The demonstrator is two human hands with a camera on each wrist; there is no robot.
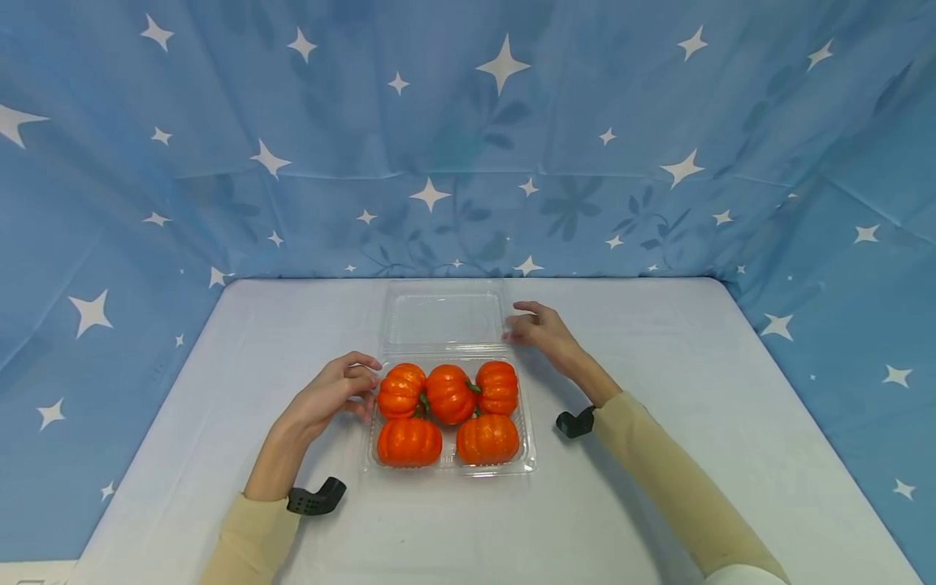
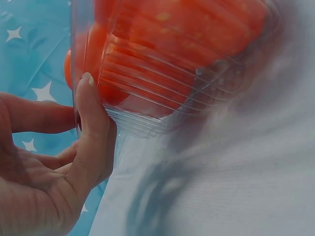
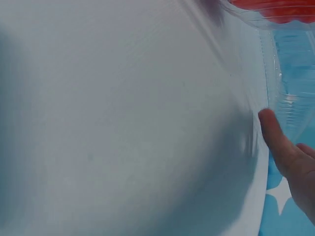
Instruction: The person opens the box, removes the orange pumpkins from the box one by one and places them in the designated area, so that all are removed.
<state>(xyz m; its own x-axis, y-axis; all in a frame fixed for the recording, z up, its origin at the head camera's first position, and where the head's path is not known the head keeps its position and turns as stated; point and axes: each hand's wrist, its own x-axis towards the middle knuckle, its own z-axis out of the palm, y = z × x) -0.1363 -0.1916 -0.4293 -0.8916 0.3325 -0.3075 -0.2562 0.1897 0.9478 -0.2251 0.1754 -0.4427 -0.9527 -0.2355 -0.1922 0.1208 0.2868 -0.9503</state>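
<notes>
A clear plastic clamshell box (image 1: 530, 465) stands on the white table with its lid (image 1: 446, 321) folded back toward the curtain. Several small orange pumpkins (image 1: 409, 443) with green stems fill the base in two rows. My left hand (image 1: 340, 388) is at the base's left side; in the left wrist view the thumb (image 2: 91, 105) lies along the outside of the rim with fingers behind it, pinching the edge. Beside the lid's right edge is my right hand (image 1: 537, 329), its fingertips right at that edge. Its thumb (image 3: 275, 137) extends toward the clear plastic in the right wrist view.
A white cloth covers the table (image 1: 643, 487). Blue curtains (image 1: 468, 122) with white stars rise behind it and along both sides. Each wrist wears a black camera, such as the left one (image 1: 318, 497).
</notes>
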